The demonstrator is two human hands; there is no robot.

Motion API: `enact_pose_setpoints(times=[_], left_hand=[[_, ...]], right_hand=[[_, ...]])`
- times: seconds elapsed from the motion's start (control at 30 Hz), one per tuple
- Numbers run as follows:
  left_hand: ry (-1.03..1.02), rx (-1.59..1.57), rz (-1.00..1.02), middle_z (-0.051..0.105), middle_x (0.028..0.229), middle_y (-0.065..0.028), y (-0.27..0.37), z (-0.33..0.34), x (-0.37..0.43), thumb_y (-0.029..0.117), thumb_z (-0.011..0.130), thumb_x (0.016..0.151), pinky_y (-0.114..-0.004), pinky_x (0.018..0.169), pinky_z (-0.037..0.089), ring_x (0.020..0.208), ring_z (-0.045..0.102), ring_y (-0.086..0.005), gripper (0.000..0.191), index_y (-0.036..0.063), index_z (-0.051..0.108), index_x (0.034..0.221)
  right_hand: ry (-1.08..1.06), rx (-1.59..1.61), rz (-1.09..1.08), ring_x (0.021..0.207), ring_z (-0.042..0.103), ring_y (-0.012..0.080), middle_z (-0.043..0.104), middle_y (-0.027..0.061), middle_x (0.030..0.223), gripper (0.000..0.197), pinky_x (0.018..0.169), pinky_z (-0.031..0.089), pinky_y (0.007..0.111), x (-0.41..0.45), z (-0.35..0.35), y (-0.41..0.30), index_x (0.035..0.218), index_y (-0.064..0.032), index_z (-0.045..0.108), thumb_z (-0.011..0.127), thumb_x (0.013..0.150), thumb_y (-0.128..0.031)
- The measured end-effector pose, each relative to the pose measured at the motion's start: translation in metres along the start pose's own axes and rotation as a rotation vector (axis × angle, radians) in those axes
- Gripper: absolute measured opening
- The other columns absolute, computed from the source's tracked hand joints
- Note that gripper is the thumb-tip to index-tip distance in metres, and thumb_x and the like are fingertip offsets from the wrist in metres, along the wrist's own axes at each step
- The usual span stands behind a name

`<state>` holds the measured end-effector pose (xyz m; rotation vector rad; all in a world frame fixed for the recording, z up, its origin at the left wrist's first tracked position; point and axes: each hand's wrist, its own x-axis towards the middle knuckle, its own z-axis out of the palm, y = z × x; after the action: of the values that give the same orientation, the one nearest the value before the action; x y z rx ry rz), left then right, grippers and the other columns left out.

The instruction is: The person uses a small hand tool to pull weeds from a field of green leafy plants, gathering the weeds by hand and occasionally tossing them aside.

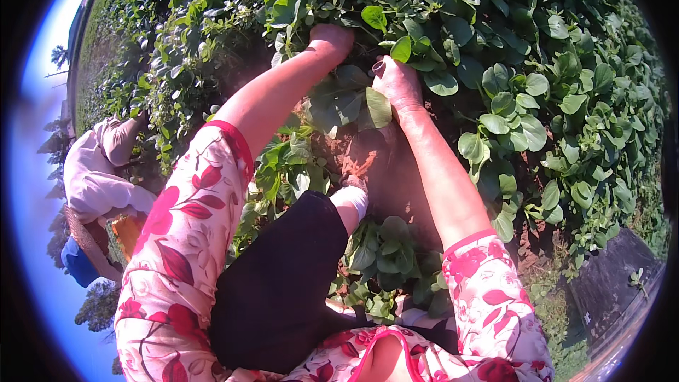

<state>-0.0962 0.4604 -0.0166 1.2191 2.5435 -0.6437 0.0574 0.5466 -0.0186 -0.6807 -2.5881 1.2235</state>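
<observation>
My left hand [333, 41] reaches down among leafy green plants, its fingers hidden by the foliage. My right hand [398, 82] is closed around a tool handle [378, 67] whose round brown end sticks out by the thumb. Leaves hide the rest of that tool, so its kind does not show. Broad rounded leaves of a low green crop [440, 83] surround both hands. Below and between my forearms, a single large leaf [379, 107] catches the sun beside my right wrist.
My shoe [366, 154] stands on reddish soil [331, 147] between the plants. At the left, another person [106, 170] bends over the crop, near an orange object [126, 236]. Black sheeting [610, 281] lies at the lower right. Dense leafy plants [509, 111] spread on the right.
</observation>
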Motion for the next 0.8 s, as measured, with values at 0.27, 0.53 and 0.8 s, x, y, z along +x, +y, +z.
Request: enact_pose_setpoints(times=[0.27,0.53,0.8], left_hand=[[-0.064,0.013,-0.037,0.069,0.084,-0.011,-0.012,-0.01,-0.035,0.016,0.054,0.08,-0.041,0.06,0.053,0.079,0.068,-0.0268,0.018,0.0113,0.07,0.083],[0.041,-0.015,-0.02,0.068,0.076,-0.0114,-0.017,-0.016,-0.029,0.014,0.057,0.077,-0.039,0.057,0.053,0.07,0.068,-0.0268,0.014,0.0103,0.07,0.077],[-0.041,-0.028,0.038,0.068,0.075,-0.0118,-0.019,-0.029,-0.049,0.013,0.059,0.075,-0.039,0.056,0.052,0.07,0.068,-0.0276,0.011,0.0098,0.07,0.075]], right_hand=[[-0.012,0.073,0.026,0.074,0.064,0.0342,0.065,0.0183,0.08,0.022,0.068,0.052,0.04,-0.058,-0.063,-0.017,0.094,-0.0071,0.069,0.06,0.074,-0.007],[-0.109,-0.026,-0.002,0.075,0.065,0.0331,0.066,0.0159,0.079,0.024,0.07,0.052,0.039,-0.005,-0.007,-0.011,0.096,-0.007,0.067,0.059,0.073,-0.007],[-0.115,0.07,0.076,0.078,0.065,0.0318,0.066,0.0175,0.084,0.029,0.072,0.052,0.038,-0.055,-0.069,-0.028,0.101,-0.0082,0.068,0.06,0.074,-0.005]])
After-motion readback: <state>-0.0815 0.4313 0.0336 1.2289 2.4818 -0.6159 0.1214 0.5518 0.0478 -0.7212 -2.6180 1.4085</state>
